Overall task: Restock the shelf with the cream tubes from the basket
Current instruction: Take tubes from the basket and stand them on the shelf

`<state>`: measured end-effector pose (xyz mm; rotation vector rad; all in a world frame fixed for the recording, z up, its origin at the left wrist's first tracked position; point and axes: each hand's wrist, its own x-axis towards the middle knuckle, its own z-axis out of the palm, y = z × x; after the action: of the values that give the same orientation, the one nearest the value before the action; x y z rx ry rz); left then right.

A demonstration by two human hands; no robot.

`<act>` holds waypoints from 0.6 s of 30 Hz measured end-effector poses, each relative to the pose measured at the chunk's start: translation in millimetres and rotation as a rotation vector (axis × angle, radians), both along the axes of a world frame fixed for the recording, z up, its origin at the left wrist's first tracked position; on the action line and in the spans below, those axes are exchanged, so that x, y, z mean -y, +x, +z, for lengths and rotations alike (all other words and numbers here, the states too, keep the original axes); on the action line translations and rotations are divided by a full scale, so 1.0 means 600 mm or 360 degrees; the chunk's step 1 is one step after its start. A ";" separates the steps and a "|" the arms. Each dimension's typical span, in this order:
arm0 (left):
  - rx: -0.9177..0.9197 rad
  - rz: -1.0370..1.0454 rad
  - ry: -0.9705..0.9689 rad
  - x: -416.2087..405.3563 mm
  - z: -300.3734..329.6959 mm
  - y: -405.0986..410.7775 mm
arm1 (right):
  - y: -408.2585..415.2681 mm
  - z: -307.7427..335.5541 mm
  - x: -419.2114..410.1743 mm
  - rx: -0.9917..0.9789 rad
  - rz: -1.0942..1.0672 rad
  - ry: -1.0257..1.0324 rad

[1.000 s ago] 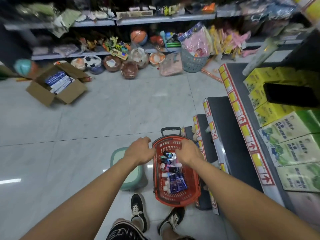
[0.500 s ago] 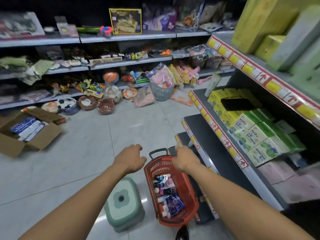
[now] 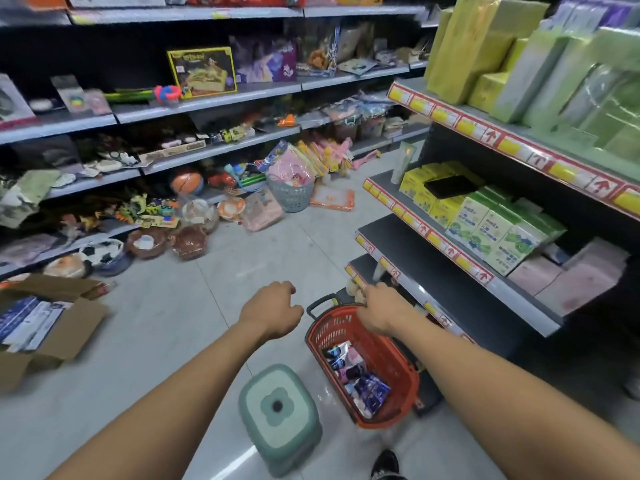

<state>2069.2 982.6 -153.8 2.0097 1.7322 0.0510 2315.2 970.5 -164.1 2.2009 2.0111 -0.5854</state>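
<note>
Your right hand [image 3: 379, 308] grips the red plastic mesh basket [image 3: 391, 362] rim at lower centre; your left hand [image 3: 273, 308] is curled, empty. The cream tubes [image 3: 360, 377] lie loose inside: tilting risks spillage against the green plastic stool [image 3: 278, 415].

Tiled floor [image 3: 214, 317] under basket [image 3: 401, 362], stool [image 3: 277, 410].

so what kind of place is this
Most likely a small retail shop aisle: tiered shelves with red and yellow price strips, boxed goods stacked on them, and a red shopping basket on the tiled floor.
</note>
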 end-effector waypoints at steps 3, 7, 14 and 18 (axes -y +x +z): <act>0.0005 -0.0086 -0.0015 -0.003 -0.002 0.013 | 0.002 -0.003 0.011 -0.0015 -0.0043 -0.0023; -0.0015 -0.0180 -0.0037 -0.020 -0.006 0.047 | 0.022 -0.010 0.011 -0.0036 -0.0117 -0.0036; -0.0161 -0.0392 -0.0114 -0.081 -0.022 0.151 | 0.101 -0.037 -0.021 -0.0133 -0.0208 -0.0105; -0.0228 -0.0516 -0.0152 -0.133 -0.036 0.239 | 0.163 -0.065 -0.059 -0.0209 -0.0288 -0.0145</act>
<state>2212.9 1062.1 -175.6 2.2407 1.4373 -0.2833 2413.0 1006.0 -203.0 2.3615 1.8123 -0.8457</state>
